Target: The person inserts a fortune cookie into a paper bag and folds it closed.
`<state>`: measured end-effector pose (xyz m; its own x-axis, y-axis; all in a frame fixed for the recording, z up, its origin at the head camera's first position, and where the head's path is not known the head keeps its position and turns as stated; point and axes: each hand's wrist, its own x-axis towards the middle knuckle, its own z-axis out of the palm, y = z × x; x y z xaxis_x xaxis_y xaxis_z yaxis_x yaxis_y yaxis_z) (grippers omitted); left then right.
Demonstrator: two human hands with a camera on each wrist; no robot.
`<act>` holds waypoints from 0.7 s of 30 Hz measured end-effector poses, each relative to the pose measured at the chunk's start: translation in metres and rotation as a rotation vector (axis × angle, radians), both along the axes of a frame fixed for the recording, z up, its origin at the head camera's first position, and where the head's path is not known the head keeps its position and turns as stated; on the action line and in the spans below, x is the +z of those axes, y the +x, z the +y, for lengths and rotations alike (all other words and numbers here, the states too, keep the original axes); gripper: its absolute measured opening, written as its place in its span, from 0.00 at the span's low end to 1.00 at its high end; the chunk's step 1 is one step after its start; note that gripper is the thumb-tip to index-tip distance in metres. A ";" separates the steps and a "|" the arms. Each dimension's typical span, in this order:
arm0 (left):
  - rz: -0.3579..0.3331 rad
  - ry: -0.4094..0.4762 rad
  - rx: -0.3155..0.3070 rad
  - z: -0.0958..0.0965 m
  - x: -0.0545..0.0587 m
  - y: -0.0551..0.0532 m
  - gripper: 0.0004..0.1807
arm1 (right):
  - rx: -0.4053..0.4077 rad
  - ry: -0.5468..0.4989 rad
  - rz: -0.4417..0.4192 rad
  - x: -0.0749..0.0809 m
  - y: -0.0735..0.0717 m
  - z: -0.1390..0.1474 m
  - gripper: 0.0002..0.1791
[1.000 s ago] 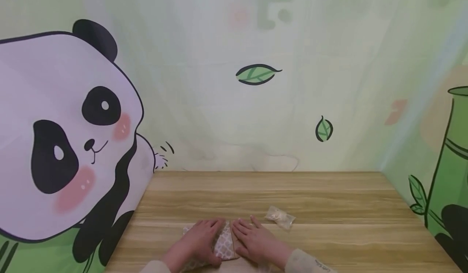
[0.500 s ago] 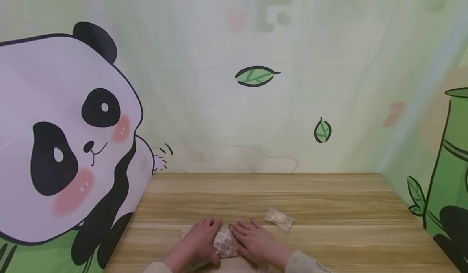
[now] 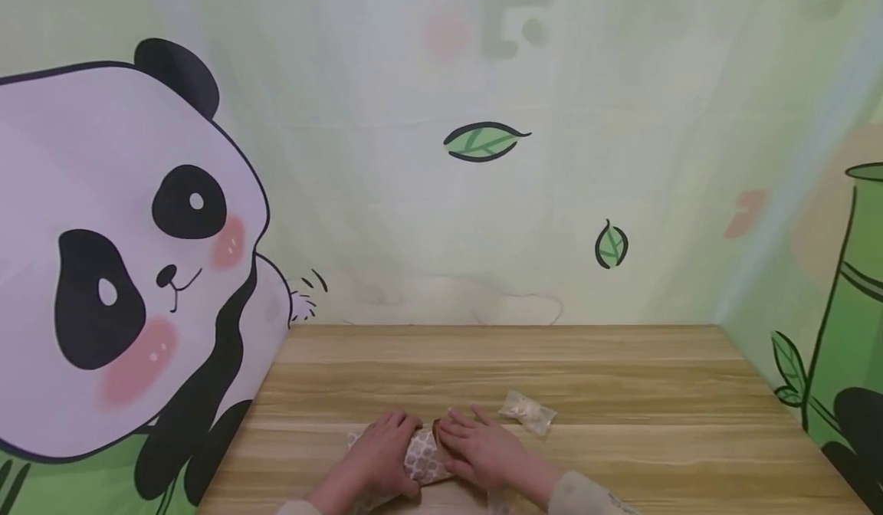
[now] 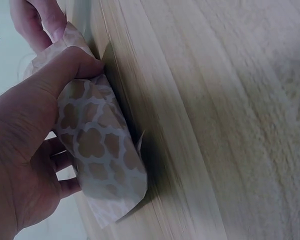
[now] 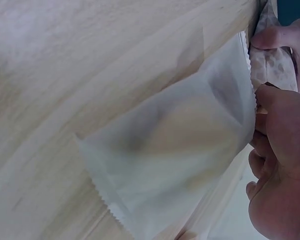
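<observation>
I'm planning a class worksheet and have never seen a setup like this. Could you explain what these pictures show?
No machine works here: just a person's bare left hand and right hand. The wide picture comes from a camera worn on the head, facing the wood-grain table and panda backdrop; the close-ups come from a camera on each wrist. The left hand grips some lattice-patterned paper, thumb on one side and fingers on the other; the right hand holds its other end. One translucent packet lies on the table beyond the right hand; a second packet shows large in the right wrist close-up. Their contents are too blurred to name.
</observation>
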<state>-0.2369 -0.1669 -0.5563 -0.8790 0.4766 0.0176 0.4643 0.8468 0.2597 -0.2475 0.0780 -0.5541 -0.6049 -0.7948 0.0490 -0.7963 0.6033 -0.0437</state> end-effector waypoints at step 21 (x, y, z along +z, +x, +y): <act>0.016 0.128 -0.020 -0.003 -0.008 0.002 0.56 | -0.034 -0.171 -0.099 0.018 0.000 0.041 0.34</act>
